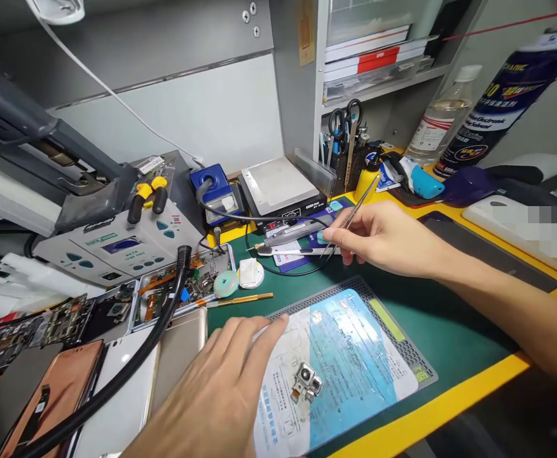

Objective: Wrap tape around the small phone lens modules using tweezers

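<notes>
My left hand (231, 375) reaches in from below with its fingers stretched out, over the left edge of a blue and white printed sheet (350, 343). A small phone camera module (306, 376) lies on that sheet, to the right of this hand, lens side up. Above the green mat, beyond the sheet, my right hand (378, 238) pinches a pair of metal tweezers (355, 213). Their tips point down to the left, near a grey soldering iron handle (295, 233). A small teal patch shows at the fingertips; I cannot tell what it is.
A grey rework station (126, 242) stands at the left, with a black hose (168, 318) curving over several phones. A tray of small parts (183, 280) sits beside a brush (240, 299). Behind are a heating plate (281, 184), a pen holder (348, 162), a bottle and a spray can (502, 102).
</notes>
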Action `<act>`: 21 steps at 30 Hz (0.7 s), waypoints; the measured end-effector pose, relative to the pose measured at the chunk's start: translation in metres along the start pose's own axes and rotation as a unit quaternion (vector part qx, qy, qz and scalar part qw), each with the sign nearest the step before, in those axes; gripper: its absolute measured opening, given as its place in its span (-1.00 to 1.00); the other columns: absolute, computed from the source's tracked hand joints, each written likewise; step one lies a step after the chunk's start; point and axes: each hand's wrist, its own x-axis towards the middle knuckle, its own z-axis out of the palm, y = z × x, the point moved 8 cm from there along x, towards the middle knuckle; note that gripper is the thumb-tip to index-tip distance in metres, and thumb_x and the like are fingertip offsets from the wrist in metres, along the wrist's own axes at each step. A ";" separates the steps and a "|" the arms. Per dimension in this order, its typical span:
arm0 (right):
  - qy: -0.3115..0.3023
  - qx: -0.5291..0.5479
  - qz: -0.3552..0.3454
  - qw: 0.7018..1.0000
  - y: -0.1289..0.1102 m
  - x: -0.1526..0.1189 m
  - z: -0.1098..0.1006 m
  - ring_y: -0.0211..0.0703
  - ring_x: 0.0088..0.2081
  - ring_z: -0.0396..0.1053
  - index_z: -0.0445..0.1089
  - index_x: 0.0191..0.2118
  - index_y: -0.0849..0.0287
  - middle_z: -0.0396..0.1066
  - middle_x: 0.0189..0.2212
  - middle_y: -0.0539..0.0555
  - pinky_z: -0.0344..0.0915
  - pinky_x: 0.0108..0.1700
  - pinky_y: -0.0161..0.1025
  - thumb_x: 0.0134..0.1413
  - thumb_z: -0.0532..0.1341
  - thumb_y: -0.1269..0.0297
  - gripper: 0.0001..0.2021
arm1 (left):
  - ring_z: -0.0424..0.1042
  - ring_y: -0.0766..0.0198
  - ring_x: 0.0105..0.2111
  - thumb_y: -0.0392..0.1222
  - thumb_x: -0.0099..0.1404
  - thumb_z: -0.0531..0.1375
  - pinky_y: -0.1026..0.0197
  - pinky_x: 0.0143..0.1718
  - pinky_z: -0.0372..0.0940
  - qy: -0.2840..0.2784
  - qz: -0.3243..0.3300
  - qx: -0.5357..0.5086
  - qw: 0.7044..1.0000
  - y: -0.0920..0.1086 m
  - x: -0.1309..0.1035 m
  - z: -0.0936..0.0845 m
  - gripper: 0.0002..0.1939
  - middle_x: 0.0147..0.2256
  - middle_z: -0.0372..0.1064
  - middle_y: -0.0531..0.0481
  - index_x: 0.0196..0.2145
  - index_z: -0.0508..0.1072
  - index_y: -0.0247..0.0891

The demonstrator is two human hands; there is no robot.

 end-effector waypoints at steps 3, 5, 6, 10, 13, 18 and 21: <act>0.016 0.011 0.005 1.000 -0.001 0.000 -0.003 -0.12 -0.52 0.46 0.43 -0.47 0.12 0.51 -0.54 0.04 0.31 -0.50 -0.22 0.22 0.33 0.00 -0.65 | 0.42 -0.20 0.15 -0.01 0.15 0.34 -0.13 0.13 0.42 0.010 0.031 0.030 0.999 0.000 -0.002 0.003 -0.04 0.21 0.38 -0.26 0.43 0.08 -0.12; 0.019 0.014 0.006 1.000 -0.002 -0.001 -0.003 -0.12 -0.52 0.46 0.42 -0.47 0.12 0.49 -0.56 0.03 0.31 -0.50 -0.22 0.23 0.31 0.03 -0.67 | 0.42 -0.17 0.14 -0.11 0.21 0.29 -0.11 0.12 0.42 0.021 0.044 0.050 0.998 0.002 -0.002 0.003 -0.12 0.21 0.37 -0.28 0.42 0.07 -0.18; 0.018 0.016 0.006 1.000 -0.002 -0.001 -0.003 -0.12 -0.52 0.46 0.42 -0.46 0.12 0.49 -0.56 0.02 0.31 -0.50 -0.23 0.24 0.30 0.05 -0.68 | 0.43 -0.15 0.13 -0.17 0.24 0.26 -0.10 0.12 0.43 0.027 0.048 0.059 0.997 0.002 -0.002 0.002 -0.16 0.20 0.37 -0.28 0.42 0.07 -0.20; 0.015 0.022 0.013 1.000 -0.001 -0.001 -0.002 -0.12 -0.52 0.46 0.41 -0.46 0.12 0.46 -0.59 0.00 0.31 -0.50 -0.24 0.25 0.29 0.09 -0.70 | 0.46 -0.04 0.10 -0.33 0.29 0.14 -0.03 0.09 0.46 0.028 0.045 0.074 0.996 0.000 0.001 0.004 -0.24 0.18 0.38 -0.24 0.41 0.05 -0.17; 0.015 0.021 0.017 1.000 0.000 0.000 -0.004 -0.14 -0.52 0.46 0.40 -0.47 0.12 0.48 -0.58 0.00 0.31 -0.50 -0.25 0.23 0.30 0.08 -0.69 | 0.47 -0.05 0.10 -0.27 0.30 0.18 -0.01 0.07 0.48 0.021 0.049 0.081 0.995 -0.005 0.000 0.009 -0.22 0.19 0.39 -0.24 0.42 0.03 -0.18; 0.008 0.011 0.027 1.000 0.000 0.000 -0.012 -0.17 -0.57 0.42 0.40 -0.52 0.13 0.48 -0.62 -0.01 0.28 -0.53 -0.26 0.21 0.32 0.06 -0.65 | 0.52 -0.04 0.04 -0.27 0.33 0.17 0.03 0.01 0.49 0.047 0.066 0.103 0.991 -0.008 -0.003 0.017 -0.25 0.15 0.46 -0.18 0.42 0.05 -0.17; 0.009 -0.011 0.039 0.999 0.001 0.000 -0.018 -0.19 -0.59 0.40 0.40 -0.54 0.12 0.49 -0.63 -0.01 0.27 -0.53 -0.26 0.18 0.33 0.04 -0.64 | 0.53 0.00 0.03 -0.39 0.38 0.06 0.03 0.01 0.46 0.077 0.037 0.111 0.990 -0.009 -0.003 0.017 -0.34 0.12 0.50 -0.12 0.38 0.10 -0.13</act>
